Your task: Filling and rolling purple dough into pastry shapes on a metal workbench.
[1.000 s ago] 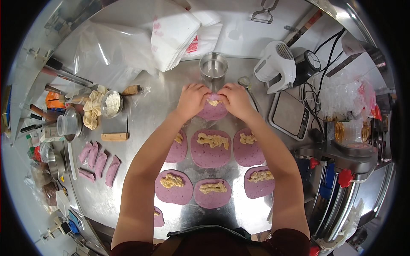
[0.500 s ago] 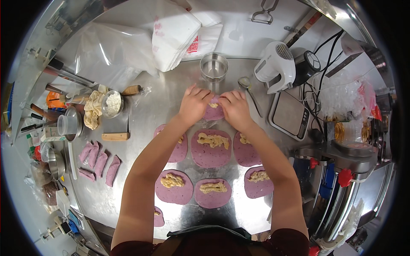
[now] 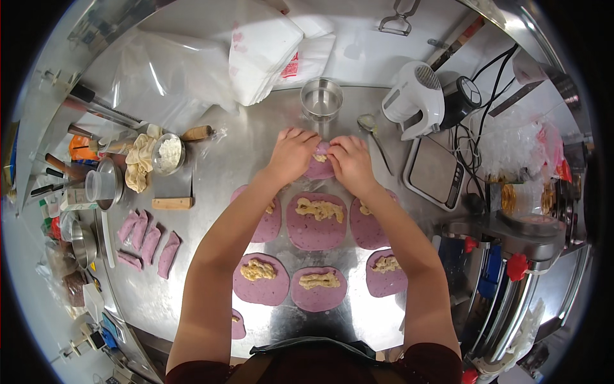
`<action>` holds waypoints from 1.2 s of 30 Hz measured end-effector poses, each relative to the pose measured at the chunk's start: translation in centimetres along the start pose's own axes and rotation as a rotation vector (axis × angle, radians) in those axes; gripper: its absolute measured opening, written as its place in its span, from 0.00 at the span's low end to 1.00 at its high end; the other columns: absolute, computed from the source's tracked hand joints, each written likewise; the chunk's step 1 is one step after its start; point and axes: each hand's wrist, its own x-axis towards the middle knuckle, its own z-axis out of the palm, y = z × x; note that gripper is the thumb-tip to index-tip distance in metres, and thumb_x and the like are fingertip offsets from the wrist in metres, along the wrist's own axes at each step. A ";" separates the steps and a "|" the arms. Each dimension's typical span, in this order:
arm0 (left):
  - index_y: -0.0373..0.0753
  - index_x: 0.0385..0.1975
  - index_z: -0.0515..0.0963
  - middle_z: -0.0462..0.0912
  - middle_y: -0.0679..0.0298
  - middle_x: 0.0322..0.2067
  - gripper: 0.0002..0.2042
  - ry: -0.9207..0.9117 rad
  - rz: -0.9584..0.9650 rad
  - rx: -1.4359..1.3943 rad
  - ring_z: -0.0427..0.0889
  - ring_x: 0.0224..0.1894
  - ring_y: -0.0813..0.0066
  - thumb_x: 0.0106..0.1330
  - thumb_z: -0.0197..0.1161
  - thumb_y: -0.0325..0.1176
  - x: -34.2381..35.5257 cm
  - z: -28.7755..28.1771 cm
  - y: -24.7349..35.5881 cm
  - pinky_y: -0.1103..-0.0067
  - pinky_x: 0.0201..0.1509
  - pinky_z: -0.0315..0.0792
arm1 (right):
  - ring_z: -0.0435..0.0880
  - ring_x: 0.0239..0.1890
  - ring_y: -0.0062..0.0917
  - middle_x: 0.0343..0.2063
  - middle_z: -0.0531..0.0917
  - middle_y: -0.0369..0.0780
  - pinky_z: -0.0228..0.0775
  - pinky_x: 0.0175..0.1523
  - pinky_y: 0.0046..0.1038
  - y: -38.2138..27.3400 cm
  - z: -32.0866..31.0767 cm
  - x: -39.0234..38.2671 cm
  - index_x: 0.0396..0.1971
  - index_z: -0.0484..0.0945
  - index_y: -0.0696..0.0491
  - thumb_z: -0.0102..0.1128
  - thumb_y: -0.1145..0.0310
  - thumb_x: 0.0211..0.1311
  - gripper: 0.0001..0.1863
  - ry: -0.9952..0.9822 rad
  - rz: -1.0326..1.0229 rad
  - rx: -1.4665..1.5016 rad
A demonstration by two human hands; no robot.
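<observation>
Observed steel worktop (image 3: 214, 166). With left hand (image 3: 293, 153) and right hand (image 3: 350, 160), fingers curled, pinched far edge of purple dough round (image 3: 318, 170). Located round between the 2 hands, extending toward body. Noted pale filling (image 3: 320, 157) just beside pinched edge.

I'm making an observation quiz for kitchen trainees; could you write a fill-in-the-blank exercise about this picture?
1. Of the left hand and right hand, both at one round purple dough sheet, the ____ one is nearer the flat silver-topped kitchen scale.
2. The shiny round steel bowl stands ____ from the person than both hands.
3. The wooden-handled steel scraper lies on the person's ____ side.

Missing words: right; farther; left.
</observation>
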 end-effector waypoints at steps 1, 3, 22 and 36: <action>0.39 0.43 0.77 0.79 0.64 0.40 0.16 0.000 0.000 0.000 0.73 0.47 0.64 0.52 0.56 0.28 -0.1 0.1 0.0 0.65 0.58 0.60 | 0.74 0.39 0.32 0.35 0.77 0.36 0.62 0.45 0.33 -0.1 -0.1 -0.1 0.26 0.76 0.54 0.60 0.74 0.47 0.04 0.006 -0.041 -0.038; 0.40 0.40 0.78 0.79 0.66 0.39 0.15 0.041 0.017 0.037 0.74 0.44 0.68 0.51 0.56 0.27 -0.4 0.3 0.1 0.65 0.58 0.60 | 0.74 0.39 0.32 0.35 0.76 0.36 0.62 0.45 0.34 0.1 -0.1 -0.2 0.26 0.76 0.54 0.60 0.74 0.47 0.05 0.008 -0.095 -0.080; 0.38 0.49 0.72 0.73 0.61 0.50 0.24 -0.017 0.025 -0.070 0.68 0.54 0.64 0.50 0.64 0.35 -0.9 -1.2 0.5 0.59 0.62 0.55 | 0.74 0.40 0.32 0.33 0.79 0.36 0.62 0.46 0.34 0.8 0.8 0.2 0.35 0.78 0.52 0.59 0.70 0.50 0.10 -0.068 0.087 -0.005; 0.37 0.55 0.66 0.69 0.57 0.53 0.38 0.220 -0.212 0.021 0.65 0.58 0.60 0.39 0.71 0.40 -0.7 2.0 2.2 0.57 0.64 0.49 | 0.75 0.39 0.33 0.30 0.79 0.36 0.63 0.45 0.36 2.1 1.0 1.2 0.33 0.80 0.51 0.58 0.66 0.50 0.09 -0.192 0.190 0.060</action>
